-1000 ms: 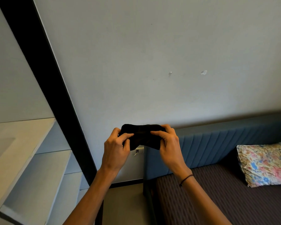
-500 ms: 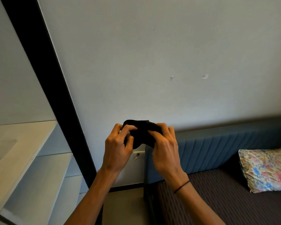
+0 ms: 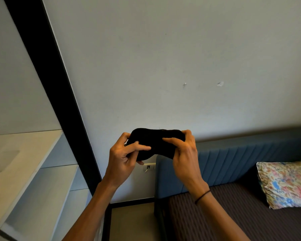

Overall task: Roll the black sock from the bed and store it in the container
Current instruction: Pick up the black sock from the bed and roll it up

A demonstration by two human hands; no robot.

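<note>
Both hands' fingers (image 3: 140,147) pinch soft black sock (image 3: 156,142), seemingly rolled, lumpy

Both forearms rise from the bottom edge, converging at chest height. Left hand (image 3: 122,158) and right hand (image 3: 185,153) face each other, backs toward the camera, each clamped on one end of the black sock (image 3: 154,142). Thumbs lie across its near face, tips nearly meeting; fingers curl behind. A thin dark band circles the right wrist.
</note>
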